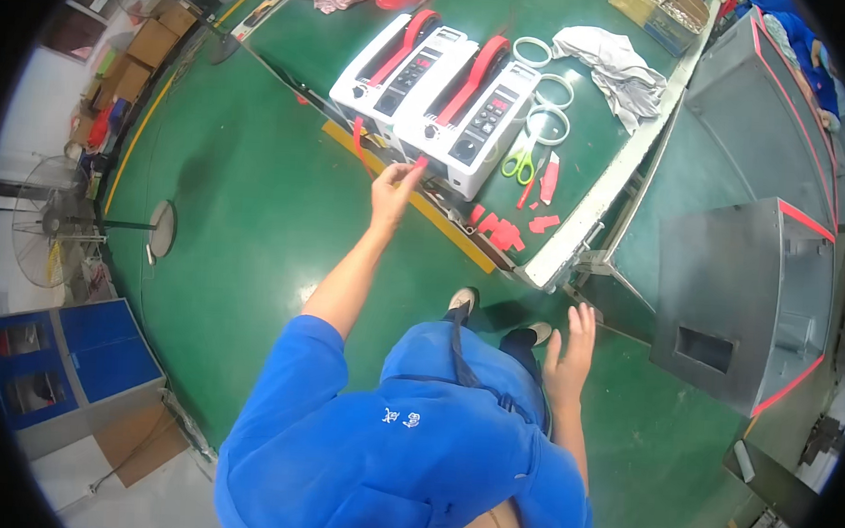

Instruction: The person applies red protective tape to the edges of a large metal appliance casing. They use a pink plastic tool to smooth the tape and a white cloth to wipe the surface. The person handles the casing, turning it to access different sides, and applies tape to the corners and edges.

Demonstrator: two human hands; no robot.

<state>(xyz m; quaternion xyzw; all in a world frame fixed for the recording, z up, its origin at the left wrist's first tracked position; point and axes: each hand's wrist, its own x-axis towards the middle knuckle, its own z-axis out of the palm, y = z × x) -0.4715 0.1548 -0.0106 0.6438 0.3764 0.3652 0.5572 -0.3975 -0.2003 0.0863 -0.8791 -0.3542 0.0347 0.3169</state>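
Note:
My left hand (393,194) reaches up to the front of the right-hand white tape dispenser (468,123). Its fingers pinch the end of a strip of red tape (421,162) at the outlet. A second white tape dispenser (379,90) stands beside it on the left, with a red tape strip (358,138) hanging from its front. Each machine carries a red tape roll on top. My right hand (570,360) is held in the air right of my body, fingers apart, holding nothing. It is nearest to the grey metal cabinet with a rectangular cutout (712,298).
Green-handled scissors (518,164), pale empty tape rings (548,125), red tape scraps (502,232) and a crumpled white cloth (616,69) lie on the green table (581,158). Red tape edges the metal cabinet. A standing fan (47,220) and a blue cupboard (113,343) are at left.

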